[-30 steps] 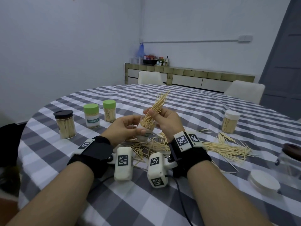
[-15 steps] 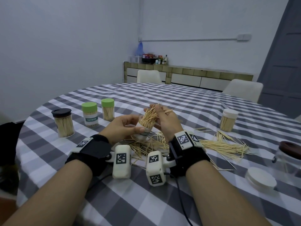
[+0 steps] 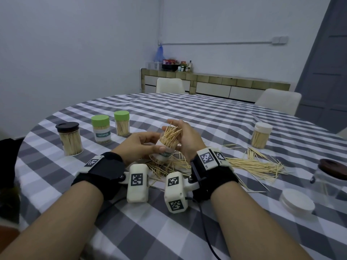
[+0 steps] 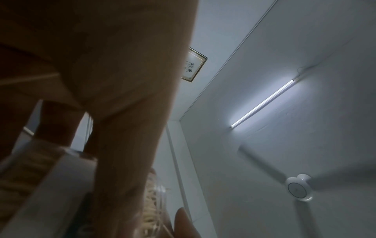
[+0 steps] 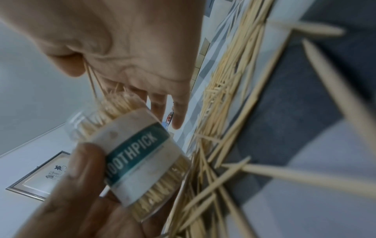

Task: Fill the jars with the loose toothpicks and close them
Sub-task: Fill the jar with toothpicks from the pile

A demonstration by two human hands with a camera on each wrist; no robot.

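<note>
My left hand (image 3: 142, 145) grips a clear jar (image 3: 163, 153) with a "TOOTHPICK" label, tilted away from me above the table. A bunch of toothpicks (image 3: 170, 135) fans out of its mouth. My right hand (image 3: 187, 137) stands against the bunch with straight fingers touching the tips. In the right wrist view the labelled jar (image 5: 138, 154) sits under my left thumb (image 5: 81, 169), and the right hand (image 5: 142, 56) spreads over the toothpick ends. Loose toothpicks (image 3: 253, 166) lie on the checked cloth to the right and beneath my hands. The left wrist view shows my left hand (image 4: 122, 112) close up and blurred.
Closed jars stand at the left: a black-lidded one (image 3: 69, 138) and two green-lidded ones (image 3: 101, 131) (image 3: 122, 123). A white-lidded jar (image 3: 261, 135) stands at the right. A brown-lidded glass jar (image 3: 330, 177) and a loose white lid (image 3: 296, 202) sit near the right edge.
The tall bundle that stuck high out of the jar has dropped lower into it. My right hand has gone from gripping the bundle to lying straight-fingered against the tips.
</note>
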